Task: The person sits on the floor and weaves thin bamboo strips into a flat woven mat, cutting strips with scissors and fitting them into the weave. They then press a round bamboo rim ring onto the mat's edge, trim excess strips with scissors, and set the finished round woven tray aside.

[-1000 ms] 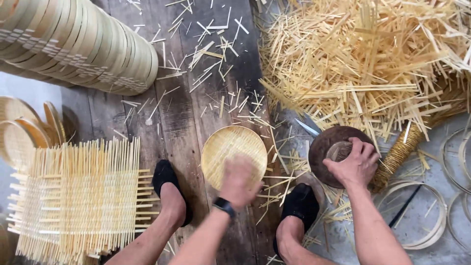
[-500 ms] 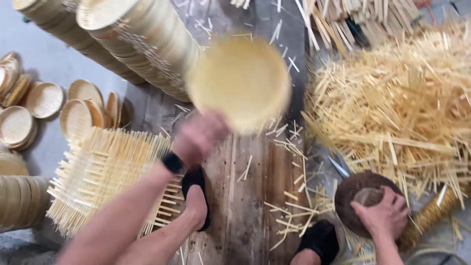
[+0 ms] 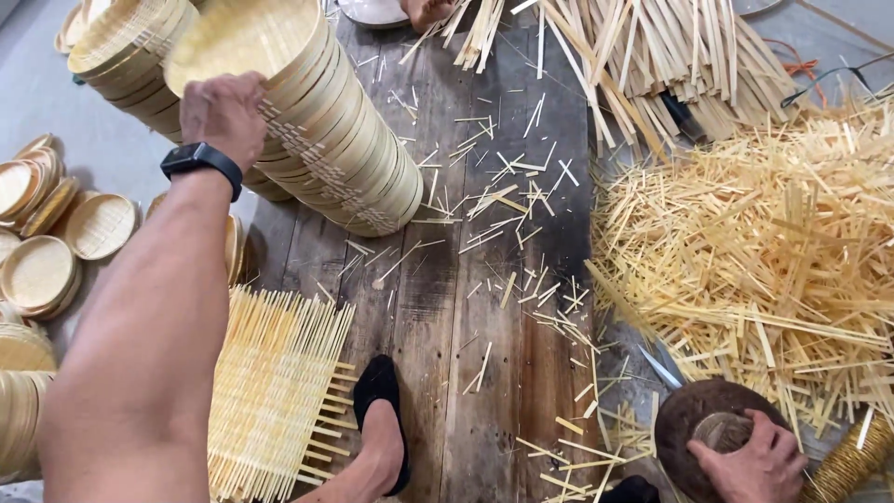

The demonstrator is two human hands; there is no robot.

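- A worn plank floor [image 3: 466,307] carries the work, littered with short bamboo offcuts; a big heap of splints [image 3: 773,242] lies along its right edge, and longer strips [image 3: 652,47] fan out at the far right corner.
- The left hand [image 3: 222,114] reaches to the far left corner, fingers curled over the rim of the top basket [image 3: 244,42] on a long leaning stack [image 3: 345,154] of nested baskets.
- To seat it well, I judge the basket should go square into the one below and be pressed evenly, so the tilted stack does not slip.
- The right hand [image 3: 750,461] rests at the near right edge, closed over a dark round block [image 3: 698,419]; keeping it there steadies the reach.
- A woven mat [image 3: 270,391] lies at the near left, beside a foot in a black shoe [image 3: 382,419].
- Loose baskets [image 3: 56,251] sit off the left edge.
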